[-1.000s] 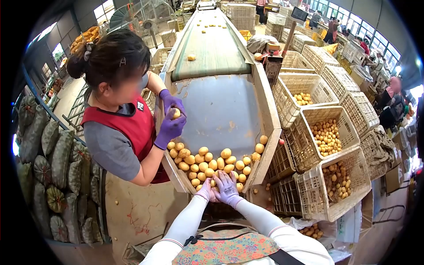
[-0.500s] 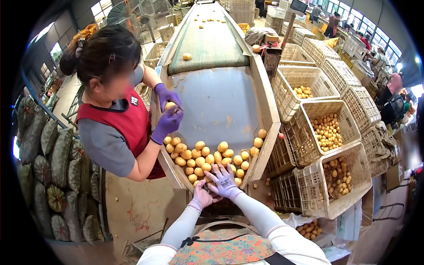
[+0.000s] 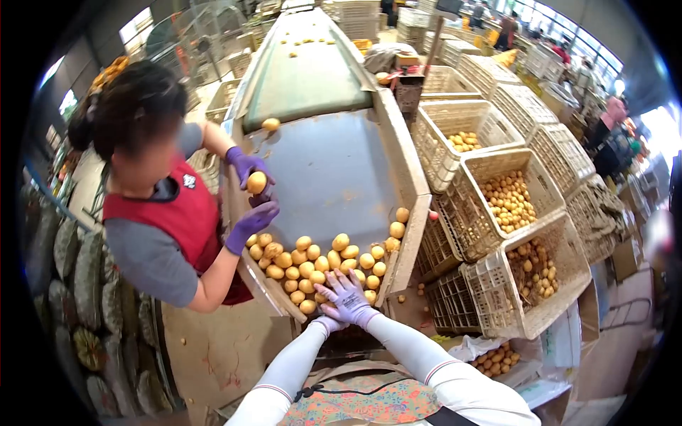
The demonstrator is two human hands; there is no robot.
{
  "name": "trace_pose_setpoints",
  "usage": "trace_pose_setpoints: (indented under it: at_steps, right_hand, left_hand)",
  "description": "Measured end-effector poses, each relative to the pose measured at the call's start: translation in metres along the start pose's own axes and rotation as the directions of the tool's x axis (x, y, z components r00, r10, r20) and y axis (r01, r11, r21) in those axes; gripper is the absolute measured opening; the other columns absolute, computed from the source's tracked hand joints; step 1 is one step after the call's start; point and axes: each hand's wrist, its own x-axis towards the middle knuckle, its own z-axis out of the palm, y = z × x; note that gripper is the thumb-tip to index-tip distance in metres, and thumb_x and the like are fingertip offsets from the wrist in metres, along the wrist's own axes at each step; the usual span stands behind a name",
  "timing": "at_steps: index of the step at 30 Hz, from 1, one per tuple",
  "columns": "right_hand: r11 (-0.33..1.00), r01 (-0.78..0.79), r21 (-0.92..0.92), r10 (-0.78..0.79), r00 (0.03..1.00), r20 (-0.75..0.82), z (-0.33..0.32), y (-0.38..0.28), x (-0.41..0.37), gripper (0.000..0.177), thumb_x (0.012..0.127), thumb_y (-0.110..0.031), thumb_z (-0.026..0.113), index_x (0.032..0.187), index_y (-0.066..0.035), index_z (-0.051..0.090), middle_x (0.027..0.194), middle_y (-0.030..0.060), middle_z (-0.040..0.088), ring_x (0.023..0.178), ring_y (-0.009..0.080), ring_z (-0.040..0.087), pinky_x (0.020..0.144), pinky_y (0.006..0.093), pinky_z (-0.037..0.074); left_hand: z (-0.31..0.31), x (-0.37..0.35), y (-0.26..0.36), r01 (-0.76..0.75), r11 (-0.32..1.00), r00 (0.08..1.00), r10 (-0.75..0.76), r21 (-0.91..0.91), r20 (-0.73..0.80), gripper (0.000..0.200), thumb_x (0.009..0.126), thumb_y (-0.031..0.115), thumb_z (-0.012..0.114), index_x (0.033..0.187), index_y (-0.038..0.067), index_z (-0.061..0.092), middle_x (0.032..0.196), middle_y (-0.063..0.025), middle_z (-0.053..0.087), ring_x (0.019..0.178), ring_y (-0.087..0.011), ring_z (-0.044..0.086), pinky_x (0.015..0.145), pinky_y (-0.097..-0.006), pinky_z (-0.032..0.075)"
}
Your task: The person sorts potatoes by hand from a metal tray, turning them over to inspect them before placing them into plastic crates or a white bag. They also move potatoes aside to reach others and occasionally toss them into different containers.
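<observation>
Yellow potatoes (image 3: 292, 272) lie heaped at the near end of the sorting chute (image 3: 323, 177). My right hand (image 3: 348, 302), in a pale purple glove, rests over the near edge of the heap with its fingers spread and touching potatoes. Just below and to the left is my left hand (image 3: 331, 324), also gloved. It is mostly covered by the right hand, so its fingers are hidden. Across the chute's left side a co-worker's purple-gloved hand (image 3: 245, 167) holds a single potato (image 3: 256, 182).
A green conveyor belt (image 3: 305, 78) leads away from the chute, with a few potatoes on it. To the right stand plastic crates (image 3: 474, 290), several with potatoes inside. A co-worker (image 3: 167, 220) in a red apron stands at left, near stacked full sacks (image 3: 89, 277).
My left hand has slipped further beneath my right hand. The potato near the belt's end has rolled onto the chute's upper edge. The co-worker's potato is more exposed. The view has shifted.
</observation>
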Motion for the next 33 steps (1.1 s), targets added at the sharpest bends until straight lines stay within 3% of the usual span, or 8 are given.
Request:
trace_pose_setpoints:
  at_steps: [11, 14, 17, 25, 27, 29, 30, 33]
  right_hand:
    - [0.999, 0.005, 0.04, -0.005, 1.0, -0.013, 0.0, 0.003, 0.002, 0.065, 0.09, -0.054, 0.06, 0.15, -0.031, 0.049, 0.154, 0.0168, 0.045, 0.143, 0.0376, 0.042, 0.12, 0.0616, 0.016]
    - [0.998, 0.0, 0.057, 0.002, 1.0, -0.025, -0.002, 0.002, 0.002, 0.066, 0.089, -0.054, 0.061, 0.15, -0.031, 0.049, 0.153, 0.0164, 0.046, 0.142, 0.037, 0.043, 0.12, 0.0609, 0.017]
    - [0.999, 0.001, 0.046, 0.0, 1.0, -0.024, -0.001, 0.001, 0.003, 0.067, 0.088, -0.053, 0.062, 0.149, -0.031, 0.049, 0.152, 0.0163, 0.047, 0.14, 0.0371, 0.044, 0.12, 0.0605, 0.017]
    - [0.996, 0.023, 0.08, -0.015, 0.994, -0.106, 0.013, 0.002, 0.01, 0.063, 0.071, -0.045, 0.074, 0.13, -0.025, 0.064, 0.137, 0.0168, 0.054, 0.128, 0.0379, 0.05, 0.112, 0.0605, 0.027]
    - [0.997, 0.022, 0.076, -0.014, 0.994, -0.112, 0.017, 0.003, 0.01, 0.064, 0.073, -0.046, 0.072, 0.134, -0.027, 0.063, 0.138, 0.016, 0.054, 0.128, 0.0381, 0.049, 0.114, 0.0606, 0.025]
    - [1.0, -0.002, 0.018, 0.003, 0.998, -0.06, 0.016, 0.002, 0.008, 0.066, 0.08, -0.05, 0.068, 0.143, -0.032, 0.057, 0.147, 0.0163, 0.051, 0.135, 0.039, 0.046, 0.118, 0.0617, 0.019]
    - [1.0, -0.001, 0.013, 0.002, 0.998, -0.056, 0.018, 0.002, 0.008, 0.066, 0.081, -0.051, 0.067, 0.144, -0.033, 0.056, 0.148, 0.0165, 0.051, 0.136, 0.0385, 0.045, 0.119, 0.0613, 0.017]
    - [1.0, 0.005, -0.006, -0.006, 0.998, -0.056, 0.016, 0.001, 0.01, 0.066, 0.081, -0.052, 0.066, 0.144, -0.034, 0.056, 0.147, 0.0162, 0.051, 0.136, 0.0387, 0.045, 0.119, 0.0609, 0.018]
  left_hand:
    - [-0.008, -0.004, -0.004, -0.223, 0.969, 0.971, 0.211, -0.107, -0.115, 0.079, 0.084, 0.039, 0.071, 0.154, 0.018, 0.04, 0.159, -0.0173, 0.036, 0.148, -0.0371, 0.03, 0.123, -0.0435, 0.024]
    - [0.011, -0.002, -0.029, -0.162, 0.963, 0.984, 0.173, -0.216, 0.034, 0.071, 0.084, 0.04, 0.069, 0.147, 0.016, 0.048, 0.155, -0.0172, 0.04, 0.145, -0.0367, 0.032, 0.122, -0.0433, 0.024]
    - [0.021, 0.013, -0.025, -0.161, 0.985, 0.987, 0.162, -0.066, -0.003, 0.062, 0.091, 0.033, 0.061, 0.147, 0.012, 0.046, 0.154, -0.0168, 0.04, 0.145, -0.0337, 0.032, 0.123, -0.0414, 0.023]
    - [0.039, 0.018, -0.016, -0.182, 0.811, 0.964, 0.034, -0.556, -0.265, 0.054, 0.101, 0.028, 0.05, 0.15, 0.008, 0.041, 0.153, -0.0136, 0.042, 0.143, -0.0286, 0.033, 0.123, -0.0399, 0.021]
    - [0.017, 0.006, -0.012, -0.134, 0.974, 0.99, 0.139, -0.182, 0.018, 0.051, 0.102, 0.027, 0.047, 0.148, 0.006, 0.041, 0.153, -0.0144, 0.041, 0.144, -0.0284, 0.031, 0.124, -0.0408, 0.019]
    - [0.04, -0.006, -0.016, -0.097, 0.978, 0.984, 0.067, -0.183, -0.162, 0.049, 0.1, 0.03, 0.046, 0.142, 0.005, 0.049, 0.148, -0.017, 0.048, 0.138, -0.0322, 0.042, 0.121, -0.0432, 0.026]
    - [-0.028, -0.03, 0.01, 0.072, 0.938, 0.991, -0.028, -0.338, 0.135, 0.049, 0.1, 0.032, 0.047, 0.141, 0.006, 0.05, 0.147, -0.0183, 0.051, 0.136, -0.0333, 0.045, 0.121, -0.0447, 0.027]
    - [-0.048, -0.015, 0.014, 0.035, 0.984, 0.987, -0.006, -0.176, 0.163, 0.058, 0.094, 0.038, 0.055, 0.146, 0.011, 0.048, 0.153, -0.0165, 0.047, 0.136, -0.0338, 0.05, 0.116, -0.0466, 0.037]
